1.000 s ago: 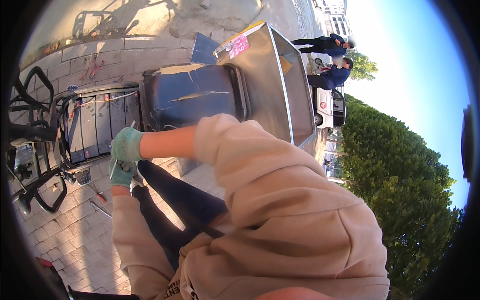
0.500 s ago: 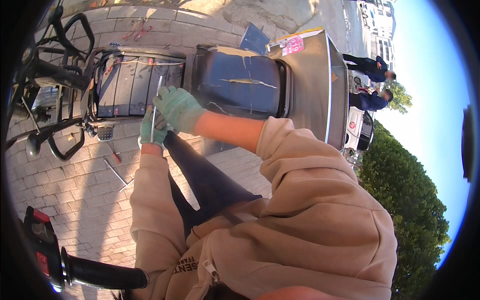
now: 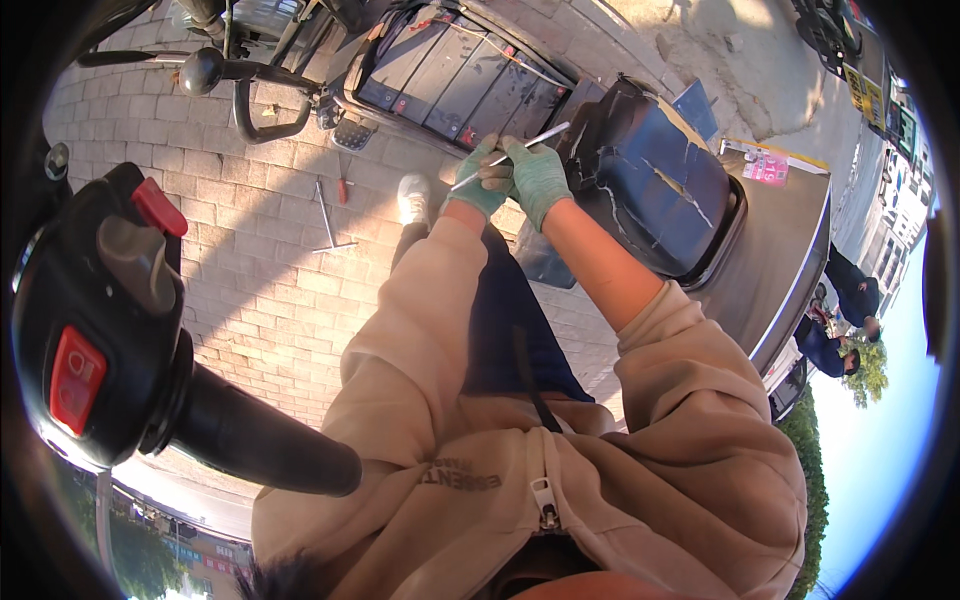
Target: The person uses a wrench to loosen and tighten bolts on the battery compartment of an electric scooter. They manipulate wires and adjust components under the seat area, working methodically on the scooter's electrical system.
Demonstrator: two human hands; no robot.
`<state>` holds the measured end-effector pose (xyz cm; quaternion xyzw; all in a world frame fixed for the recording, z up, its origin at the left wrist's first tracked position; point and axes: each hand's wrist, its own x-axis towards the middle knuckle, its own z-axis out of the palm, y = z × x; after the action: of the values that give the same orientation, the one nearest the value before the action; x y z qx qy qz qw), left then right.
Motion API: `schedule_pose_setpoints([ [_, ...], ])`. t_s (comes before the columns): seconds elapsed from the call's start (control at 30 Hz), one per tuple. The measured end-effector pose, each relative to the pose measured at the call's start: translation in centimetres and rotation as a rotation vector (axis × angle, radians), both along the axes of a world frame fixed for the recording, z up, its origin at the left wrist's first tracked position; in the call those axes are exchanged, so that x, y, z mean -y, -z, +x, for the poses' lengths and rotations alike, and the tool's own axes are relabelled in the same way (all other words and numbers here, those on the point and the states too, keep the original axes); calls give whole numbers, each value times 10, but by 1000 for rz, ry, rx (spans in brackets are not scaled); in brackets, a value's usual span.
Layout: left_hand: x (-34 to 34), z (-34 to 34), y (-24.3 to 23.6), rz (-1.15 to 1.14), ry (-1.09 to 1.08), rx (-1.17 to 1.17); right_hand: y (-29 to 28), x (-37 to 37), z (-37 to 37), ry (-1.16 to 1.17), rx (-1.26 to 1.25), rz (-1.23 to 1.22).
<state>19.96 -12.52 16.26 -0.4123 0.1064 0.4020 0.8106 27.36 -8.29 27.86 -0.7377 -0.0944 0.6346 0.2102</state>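
In front of me, both my hands wear pale green gloves and meet around a slim silver metal rod (image 3: 548, 134). My left hand (image 3: 476, 188) is closed round its nearer part. Beside it, my right hand (image 3: 538, 180) pinches the rod farther along, toward its far end. The rod tilts up to the right. Just beyond the hands lies an open bay (image 3: 425, 122) of a scooter, holding several dark blocks with red spots that look like batteries. A thin wire (image 3: 505, 50) runs along its far side. The torn dark blue seat (image 3: 650, 190) is right of my hands.
On the brick paving lie a T-shaped metal tool (image 3: 326, 218) and a red-handled tool (image 3: 342, 190). A black handlebar grip (image 3: 265, 430) with red switches juts in at the left. A metal box (image 3: 770, 245) sits behind the seat. Two people (image 3: 852, 285) stand far right.
My view has turned, so the scooter appears slanted and farther right. The rod has gone from nearly upright in the picture to a shallow slant; both hands still hold it.
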Motion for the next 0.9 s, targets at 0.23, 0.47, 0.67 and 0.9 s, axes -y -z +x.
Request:
schedule_pose_setpoints([
  [0.23,-2,4,14,52,184,-372,-30,-8,35,-1539,850,709],
  [0.47,-1,1,6,-5,144,-295,-17,-35,15,-882,289,133],
  [0.67,-14,-1,-2,-7,302,-499,-15,-17,17,-656,388,378],
  [0.9,-12,4,7,-107,354,-483,-21,-34,25,-1814,608,654],
])
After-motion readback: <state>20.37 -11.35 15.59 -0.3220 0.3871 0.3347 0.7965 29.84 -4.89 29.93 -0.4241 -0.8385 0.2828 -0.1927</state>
